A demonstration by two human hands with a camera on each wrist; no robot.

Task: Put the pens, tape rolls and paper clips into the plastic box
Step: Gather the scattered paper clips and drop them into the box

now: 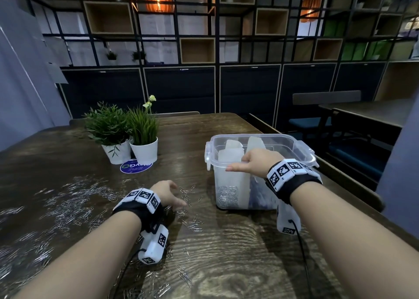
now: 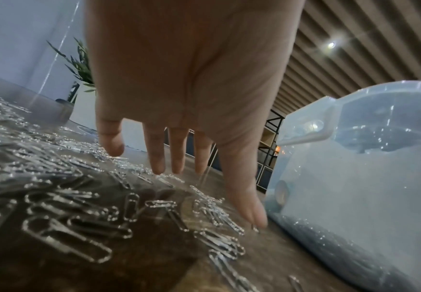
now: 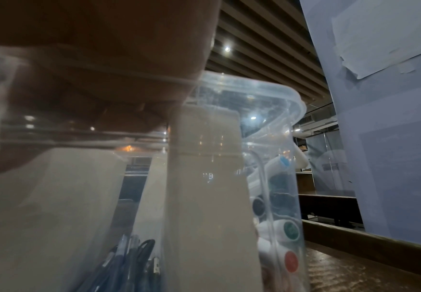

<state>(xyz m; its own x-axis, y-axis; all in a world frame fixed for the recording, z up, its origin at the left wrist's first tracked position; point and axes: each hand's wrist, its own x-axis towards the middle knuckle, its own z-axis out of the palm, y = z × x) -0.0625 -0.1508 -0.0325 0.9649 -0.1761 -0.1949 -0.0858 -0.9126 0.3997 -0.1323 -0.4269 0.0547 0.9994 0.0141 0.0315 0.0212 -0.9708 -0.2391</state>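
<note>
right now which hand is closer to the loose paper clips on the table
Left. The left hand hovers fingers-down right over the loose paper clips; the right hand rests on the plastic box rim, away from them.

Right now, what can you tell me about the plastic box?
The box is see-through plastic with rounded corners, white clip latches on its sides and no lid on. It stands upright on the wooden table, right of two potted plants. Pale dividers split it into compartments: a heap of paper clips fills the near-left one, dark pens stand in the middle, and round-capped things sit at the right end. The right hand grips its near rim.
</note>
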